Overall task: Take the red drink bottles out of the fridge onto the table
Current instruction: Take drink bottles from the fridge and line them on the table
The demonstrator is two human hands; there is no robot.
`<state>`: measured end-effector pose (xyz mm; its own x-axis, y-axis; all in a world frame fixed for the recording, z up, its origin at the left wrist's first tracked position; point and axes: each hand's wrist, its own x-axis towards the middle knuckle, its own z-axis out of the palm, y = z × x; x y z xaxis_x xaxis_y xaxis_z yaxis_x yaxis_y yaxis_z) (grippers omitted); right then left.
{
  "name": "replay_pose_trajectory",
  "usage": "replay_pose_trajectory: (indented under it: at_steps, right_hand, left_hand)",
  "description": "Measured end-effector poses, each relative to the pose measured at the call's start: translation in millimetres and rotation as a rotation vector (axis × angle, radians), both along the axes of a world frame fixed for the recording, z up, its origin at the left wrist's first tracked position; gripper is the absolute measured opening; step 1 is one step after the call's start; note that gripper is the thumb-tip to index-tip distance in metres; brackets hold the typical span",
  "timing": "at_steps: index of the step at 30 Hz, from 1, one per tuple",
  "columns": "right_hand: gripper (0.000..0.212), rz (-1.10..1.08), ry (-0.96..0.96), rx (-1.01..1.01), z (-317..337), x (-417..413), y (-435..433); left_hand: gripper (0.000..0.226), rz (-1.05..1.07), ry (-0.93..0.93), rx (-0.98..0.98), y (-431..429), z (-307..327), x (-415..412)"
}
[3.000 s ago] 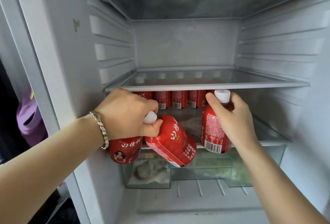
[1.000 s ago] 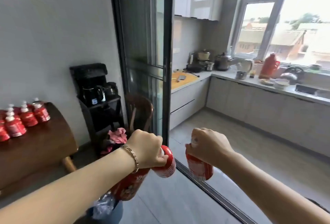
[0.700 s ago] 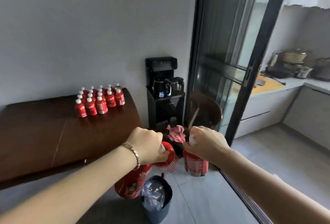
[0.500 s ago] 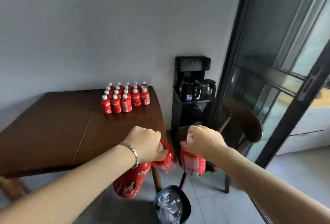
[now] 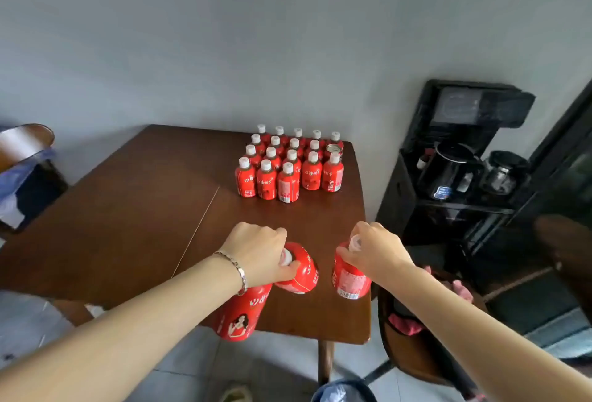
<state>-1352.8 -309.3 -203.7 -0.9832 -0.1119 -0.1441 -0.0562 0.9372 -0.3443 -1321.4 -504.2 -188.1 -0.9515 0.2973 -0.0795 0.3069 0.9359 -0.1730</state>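
Head view: the table (image 5: 112,225) fills my frame, a block of red bottles (image 5: 288,167) standing at its 1 o'clock corner, so much is done. My left grip (image 5: 256,251) clutches two bottles (image 5: 301,275) by their necks, my right grip (image 5: 376,254) curls round a third bottle (image 5: 349,281); all three hang over the 5 o'clock edge, unplaced.

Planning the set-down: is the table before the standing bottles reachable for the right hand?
Likely yes: the right hand, gripping one bottle, hovers at the table edge; nothing between it and the standing bottles.
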Motion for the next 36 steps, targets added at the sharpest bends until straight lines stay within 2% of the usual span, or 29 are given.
replay_pose_trajectory:
  at_steps: [4, 8, 13, 17, 19, 26, 28, 29, 31, 33, 34, 36]
  right_hand:
    - [0.039, -0.081, -0.069, -0.048, -39, -72, -24]
    - [0.033, -0.196, -0.133, -0.116, -68, -137, -47]
    - [0.032, -0.328, -0.171, -0.167, -92, -221, -77]
    - [0.031, -0.373, -0.149, -0.212, -105, -274, -94]
    - [0.03, -0.371, -0.118, -0.259, -114, -296, -99]
    - [0.029, -0.44, -0.095, -0.496, -147, -340, -115]
    - [0.049, -0.364, -0.142, -0.499, -141, -333, -110]
    - [0.062, -0.302, -0.171, -0.423, -136, -325, -109]
    - [0.076, -0.082, -0.044, -0.163, -129, -301, -110]
    - [0.081, 0.23, 0.087, -0.06, -132, -282, -116]
    - [0.084, 0.329, 0.013, -0.05, -137, -277, -118]
    - [0.089, 0.356, -0.109, -0.065, -143, -272, -123]
  left_hand:
    - [0.045, -0.043, -0.068, -0.018, -33, -29, -70]
    - [0.046, -0.175, -0.068, -0.037, -63, -54, -142]
    - [0.048, -0.301, -0.094, 0.024, -91, -75, -226]
    - [0.046, -0.381, 0.001, 0.111, -102, -96, -261]
    - [0.047, -0.356, 0.027, 0.138, -104, -105, -273]
    - [0.044, -0.31, 0.016, 0.223, -111, -137, -302]
    - [0.043, -0.304, 0.033, 0.239, -111, -141, -308]
    - [0.042, -0.301, 0.041, 0.247, -111, -143, -310]
    - [0.038, -0.294, 0.058, 0.263, -108, -144, -314]
    - [0.039, -0.296, 0.078, 0.29, -103, -146, -320]
    - [0.041, -0.299, 0.088, 0.304, -98, -147, -322]
    - [0.043, -0.3, 0.102, 0.322, -88, -146, -326]
